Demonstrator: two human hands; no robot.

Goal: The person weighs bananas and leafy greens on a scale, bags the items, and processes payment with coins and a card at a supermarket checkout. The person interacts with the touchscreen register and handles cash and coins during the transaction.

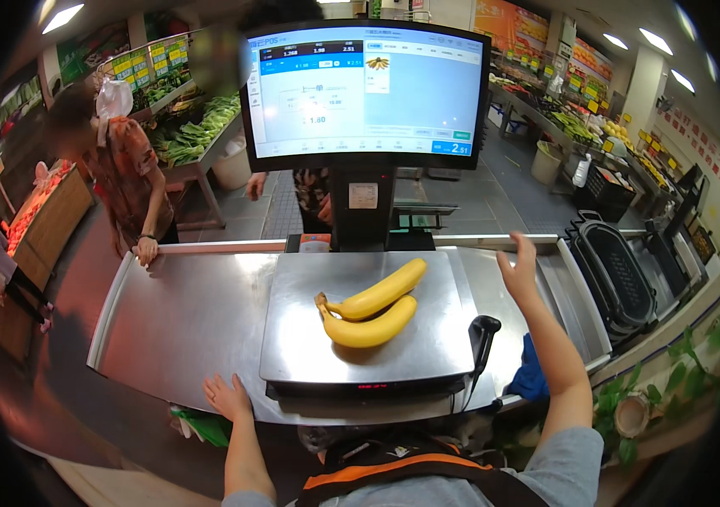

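Note:
Two yellow bananas (370, 314), joined at the stem, lie on the steel plate of a weighing scale (296, 355) in front of me. My left hand (228, 397) rests at the counter's near edge, left of the scale, its fingers spread and nothing in it. Raised over the counter to the right of the scale is my right hand (519, 260), fingers apart and holding nothing. Behind the scale stands a wide lit monitor (360, 101) on a dark post. A black handheld scanner (483, 342) is upright at the scale's right side.
A blue cloth (531, 372) lies by my right forearm. Black shopping baskets (612, 269) are stacked beyond the counter's right end. Across the steel counter (182, 321), a person (127, 165) leans a hand on its far left edge. Vegetable stands (195, 127) line the background.

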